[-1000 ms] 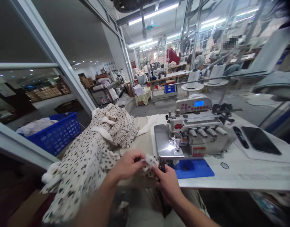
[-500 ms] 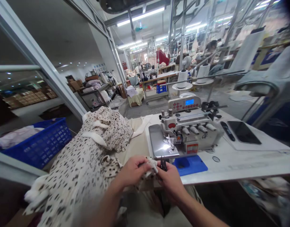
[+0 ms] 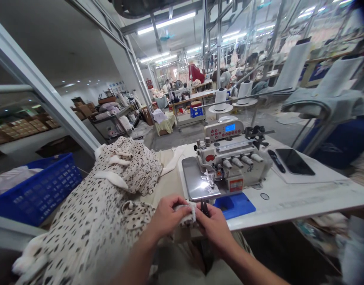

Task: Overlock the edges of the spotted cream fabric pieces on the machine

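Cloth point(image 3: 192, 210) is pinched at lower centre by fingers of the left hand point(image 3: 167, 215) and right hand point(image 3: 214, 225), snips point(image 3: 203, 208) held in the latter; work seems unfinished, completed portion unclear.

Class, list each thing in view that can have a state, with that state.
Cloth piece: bunched
Left hand: pinching it
Dark tool: prongs up, slightly apart
Right hand: closed round it
Sewing machine: display lit, running unclear
Phone: screen dark
Blue basket: holding pale cloth
Spotted fabric: heaped, rumpled
Ceiling lights: on
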The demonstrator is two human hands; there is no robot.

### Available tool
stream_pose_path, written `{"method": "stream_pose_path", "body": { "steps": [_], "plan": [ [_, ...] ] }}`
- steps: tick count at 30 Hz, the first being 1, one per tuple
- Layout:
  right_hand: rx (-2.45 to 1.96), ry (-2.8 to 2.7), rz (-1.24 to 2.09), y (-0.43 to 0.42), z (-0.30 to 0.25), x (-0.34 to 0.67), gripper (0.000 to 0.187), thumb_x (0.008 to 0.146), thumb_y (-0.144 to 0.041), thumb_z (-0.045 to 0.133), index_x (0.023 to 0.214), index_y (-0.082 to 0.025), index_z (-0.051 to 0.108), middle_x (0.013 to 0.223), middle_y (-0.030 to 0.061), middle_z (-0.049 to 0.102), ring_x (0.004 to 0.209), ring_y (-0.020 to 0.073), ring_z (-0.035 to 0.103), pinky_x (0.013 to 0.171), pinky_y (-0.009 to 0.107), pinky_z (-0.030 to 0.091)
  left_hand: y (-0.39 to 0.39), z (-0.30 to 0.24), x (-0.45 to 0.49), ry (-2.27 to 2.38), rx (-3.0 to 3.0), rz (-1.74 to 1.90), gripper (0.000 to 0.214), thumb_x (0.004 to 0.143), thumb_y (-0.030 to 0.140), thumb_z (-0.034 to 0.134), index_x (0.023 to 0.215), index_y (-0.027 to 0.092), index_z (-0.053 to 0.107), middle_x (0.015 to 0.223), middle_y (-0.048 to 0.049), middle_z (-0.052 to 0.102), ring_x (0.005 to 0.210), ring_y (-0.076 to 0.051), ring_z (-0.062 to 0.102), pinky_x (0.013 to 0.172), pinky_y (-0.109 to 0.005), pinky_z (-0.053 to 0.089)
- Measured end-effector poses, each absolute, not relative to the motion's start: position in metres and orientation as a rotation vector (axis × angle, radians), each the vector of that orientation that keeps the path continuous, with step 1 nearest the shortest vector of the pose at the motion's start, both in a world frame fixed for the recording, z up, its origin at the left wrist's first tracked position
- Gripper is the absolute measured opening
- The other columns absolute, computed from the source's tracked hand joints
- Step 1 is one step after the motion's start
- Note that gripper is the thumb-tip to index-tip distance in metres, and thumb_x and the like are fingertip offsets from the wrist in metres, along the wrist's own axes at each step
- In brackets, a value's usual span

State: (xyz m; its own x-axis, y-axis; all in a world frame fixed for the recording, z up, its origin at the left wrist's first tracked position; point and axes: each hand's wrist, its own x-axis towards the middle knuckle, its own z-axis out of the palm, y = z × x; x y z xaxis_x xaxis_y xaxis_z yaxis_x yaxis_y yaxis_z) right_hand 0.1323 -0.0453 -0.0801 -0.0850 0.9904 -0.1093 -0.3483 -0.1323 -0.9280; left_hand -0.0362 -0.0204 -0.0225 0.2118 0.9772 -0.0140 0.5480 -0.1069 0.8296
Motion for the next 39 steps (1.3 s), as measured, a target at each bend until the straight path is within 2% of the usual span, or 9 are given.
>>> {"method": "stream_pose_path", "body": {
  "steps": [6,9,11,14,18,23,29,33,39],
  "plan": [
    [-0.963,-1.094,1.407,-0.044,-0.076,0.139,0.035,0.083,-0.050,0.071,0.079,-0.015,0.073,0.072,0.0011,0.065,0.065,0.0146,0.050,0.061,0.023,0.041,-0.024,-0.020,-0.030,1.413,1.887,0.771,0.020,0.085,0.036,0.067,0.096,0.020,0.069,0.092,-0.0019,0.069,0.083,-0.017,0.062,0.073,-0.025,0.048],
    [-0.953,-1.142,1.412,-0.042,-0.070,0.143,0.035,0.083,-0.050,0.070,0.078,-0.015,0.073,0.070,0.0008,0.064,0.063,0.0140,0.048,0.059,0.023,0.040,-0.023,-0.017,-0.030,1.325,1.981,0.775,0.026,0.088,0.033,0.066,0.111,0.022,0.067,0.104,-0.0034,0.069,0.096,-0.018,0.062,0.085,-0.028,0.049],
    [-0.962,-1.156,1.422,-0.040,-0.067,0.147,0.038,0.081,-0.052,0.071,0.075,-0.015,0.072,0.069,0.0009,0.063,0.061,0.0130,0.046,0.056,0.022,0.038,-0.020,-0.019,-0.031,1.283,1.973,0.756,0.029,0.088,0.035,0.067,0.113,0.021,0.067,0.097,-0.0029,0.068,0.090,-0.017,0.063,0.080,-0.027,0.049],
    [-0.955,-1.100,1.512,-0.036,-0.069,0.153,0.043,0.074,-0.056,0.076,0.076,-0.014,0.071,0.061,-0.0014,0.056,0.052,0.0100,0.039,0.048,0.022,0.032,-0.013,-0.026,-0.032,1.234,1.860,0.772,0.034,0.085,0.042,0.070,0.110,0.018,0.066,0.084,-0.0010,0.064,0.075,-0.015,0.060,0.068,-0.024,0.047],
    [-0.864,-1.004,1.649,-0.031,-0.078,0.158,0.045,0.070,-0.058,0.078,0.078,-0.015,0.068,0.054,-0.0068,0.045,0.045,0.0069,0.027,0.043,0.021,0.022,-0.003,-0.029,-0.027,1.199,1.823,0.818,0.033,0.083,0.042,0.073,0.104,0.017,0.067,0.087,-0.0026,0.067,0.080,-0.016,0.062,0.073,-0.025,0.048],
    [-0.982,-1.066,1.476,-0.032,-0.075,0.164,0.036,0.072,-0.048,0.079,0.067,-0.016,0.065,0.060,-0.0032,0.053,0.055,0.0107,0.040,0.053,0.022,0.033,0.006,-0.018,-0.013,1.196,1.948,0.792,0.025,0.082,0.038,0.074,0.098,0.018,0.068,0.087,-0.0025,0.069,0.078,-0.016,0.061,0.074,-0.026,0.048],
    [-1.111,-0.860,1.249,-0.035,-0.075,0.170,0.037,0.073,-0.049,0.076,0.063,-0.017,0.061,0.059,-0.0027,0.055,0.057,0.0132,0.044,0.056,0.025,0.037,0.023,-0.012,0.020,1.170,2.127,0.730,0.017,0.087,0.031,0.067,0.100,0.020,0.066,0.088,-0.0016,0.070,0.076,-0.015,0.062,0.073,-0.027,0.048],
    [-1.242,-0.679,1.114,-0.027,-0.087,0.167,0.036,0.071,-0.050,0.076,0.067,-0.016,0.066,0.058,-0.0018,0.056,0.056,0.0137,0.045,0.055,0.025,0.038,0.032,-0.022,0.041,1.246,2.379,0.768,0.004,0.085,0.021,0.067,0.089,0.020,0.065,0.088,-0.0022,0.068,0.084,-0.018,0.061,0.078,-0.029,0.046],
    [-1.200,-0.564,1.086,-0.020,-0.104,0.156,0.039,0.073,-0.052,0.077,0.069,-0.014,0.067,0.059,-0.0016,0.059,0.056,0.0132,0.046,0.055,0.024,0.038,0.021,-0.033,0.048,1.235,2.681,0.927,0.011,0.092,0.015,0.058,0.084,0.019,0.064,0.084,-0.0057,0.064,0.084,-0.021,0.058,0.078,-0.034,0.045]
  ]
}}
